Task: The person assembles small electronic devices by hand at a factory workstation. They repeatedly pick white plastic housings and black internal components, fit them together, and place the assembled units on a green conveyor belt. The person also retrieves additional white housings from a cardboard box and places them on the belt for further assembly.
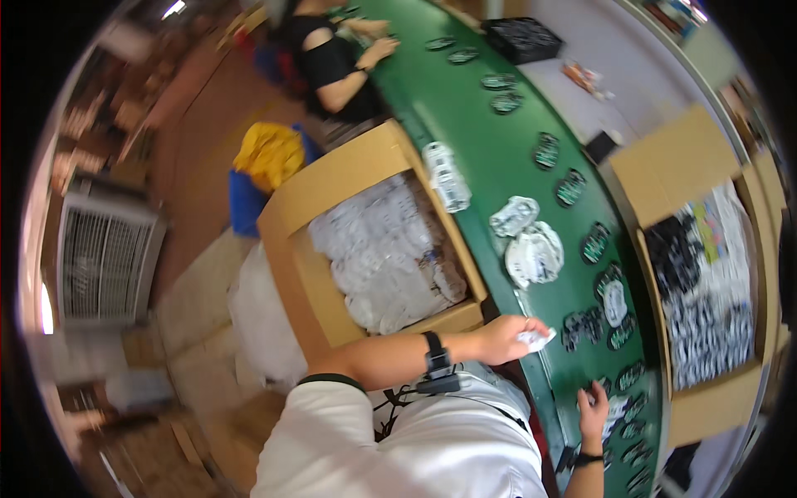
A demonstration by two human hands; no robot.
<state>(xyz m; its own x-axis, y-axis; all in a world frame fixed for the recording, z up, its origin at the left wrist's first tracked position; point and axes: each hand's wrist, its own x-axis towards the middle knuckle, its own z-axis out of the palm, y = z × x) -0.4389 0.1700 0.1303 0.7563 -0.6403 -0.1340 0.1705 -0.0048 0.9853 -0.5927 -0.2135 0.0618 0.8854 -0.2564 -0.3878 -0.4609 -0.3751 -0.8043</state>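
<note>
Over the near edge of the green conveyor belt, my left hand (505, 339) is closed on a small white piece (537, 339) with dark marks; its kind is too blurred to tell. Further right, my right hand (592, 413) is low over the belt with fingers apart and nothing visible in them. Beside it lie a white-and-grey piece (616, 412) and several dark oval parts with green patches, such as one dark part (630, 376). Between my hands and the far side sits a cluster of dark pieces (583, 329). A white oval part (614, 304) rests on the dark row.
An open cardboard box (303, 290) of clear plastic-wrapped pieces stands left of the green belt (473, 158). White parts (534, 256) lie on the belt. Another open box (712, 407) with packed pieces is at right. A co-worker (336, 70) works further up the belt.
</note>
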